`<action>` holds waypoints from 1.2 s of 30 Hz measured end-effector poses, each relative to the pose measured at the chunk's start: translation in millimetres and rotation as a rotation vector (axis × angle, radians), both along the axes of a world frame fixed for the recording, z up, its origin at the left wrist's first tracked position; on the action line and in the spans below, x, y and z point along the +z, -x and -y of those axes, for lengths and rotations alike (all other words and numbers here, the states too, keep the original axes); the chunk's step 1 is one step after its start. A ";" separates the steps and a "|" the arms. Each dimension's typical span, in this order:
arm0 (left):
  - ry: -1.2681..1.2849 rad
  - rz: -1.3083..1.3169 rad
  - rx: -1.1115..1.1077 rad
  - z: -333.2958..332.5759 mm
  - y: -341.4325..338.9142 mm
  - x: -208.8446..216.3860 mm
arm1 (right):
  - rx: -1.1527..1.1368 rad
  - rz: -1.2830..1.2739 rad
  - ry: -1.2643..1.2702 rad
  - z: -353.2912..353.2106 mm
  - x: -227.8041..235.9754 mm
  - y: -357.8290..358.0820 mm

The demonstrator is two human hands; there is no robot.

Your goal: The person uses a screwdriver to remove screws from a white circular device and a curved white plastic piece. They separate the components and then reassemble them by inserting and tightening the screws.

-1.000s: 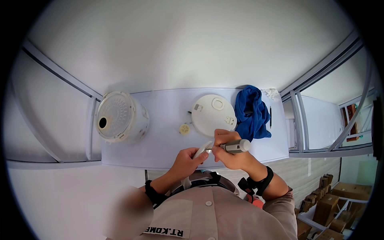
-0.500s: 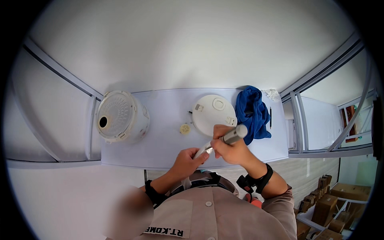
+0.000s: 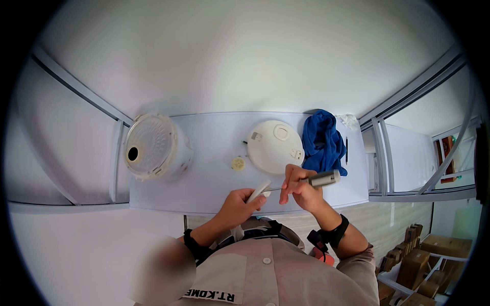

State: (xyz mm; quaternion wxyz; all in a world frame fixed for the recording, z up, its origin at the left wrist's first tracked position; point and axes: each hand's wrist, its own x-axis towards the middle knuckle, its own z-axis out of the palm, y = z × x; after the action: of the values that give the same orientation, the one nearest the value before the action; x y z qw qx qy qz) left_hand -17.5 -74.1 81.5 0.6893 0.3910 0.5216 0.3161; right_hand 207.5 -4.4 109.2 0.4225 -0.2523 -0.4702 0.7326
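Observation:
My left hand (image 3: 239, 208) is closed on a small white plastic part (image 3: 260, 190), held above the table's front edge. My right hand (image 3: 301, 189) grips a screwdriver (image 3: 325, 178) with a thick grey handle that points right. Its thin shaft runs left to the white part, and the tip appears to meet it, though the exact contact is too small to make out. Just beyond my hands lies a round white lid (image 3: 274, 148). To its left sits a small yellowish round piece (image 3: 238, 163).
A white tub-shaped housing (image 3: 155, 148) with a dark round hole stands at the table's left end. Right of the lid are a bunched blue cloth (image 3: 322, 140), a dark pen-like stick (image 3: 346, 150) and crumpled clear plastic (image 3: 349, 121). Framed panels flank the white table (image 3: 204, 191).
My right hand has moved right, and the screwdriver now lies more level with its shaft in sight. My left hand still holds the white part in nearly the same place.

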 end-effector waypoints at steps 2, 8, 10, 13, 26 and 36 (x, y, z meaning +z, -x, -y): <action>0.001 -0.012 -0.011 -0.1 -0.6 2.9 | -0.004 0.041 0.036 -3.1 4.9 -0.5; 0.037 -0.062 0.008 0.0 3.1 2.6 | -0.038 0.244 -0.279 13.6 6.3 9.5; 0.018 -0.073 0.008 1.1 2.1 2.6 | -0.033 0.242 -0.307 13.0 5.4 10.3; -0.007 -0.080 -0.011 1.4 -0.7 9.9 | -0.001 0.158 -0.241 2.3 2.8 9.1; -0.016 -0.077 -0.046 3.5 -2.4 11.0 | -0.021 0.099 0.150 -1.0 14.6 18.5; -0.025 -0.102 -0.087 3.2 -3.0 8.8 | -0.018 0.153 0.183 2.8 21.4 19.9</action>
State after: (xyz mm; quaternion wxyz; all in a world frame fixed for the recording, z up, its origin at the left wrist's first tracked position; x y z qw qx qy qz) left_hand -14.4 -77.3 90.2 0.6702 0.4373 0.5345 0.2719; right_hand 187.6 -7.2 130.7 0.3674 -0.3491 -0.4300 0.7471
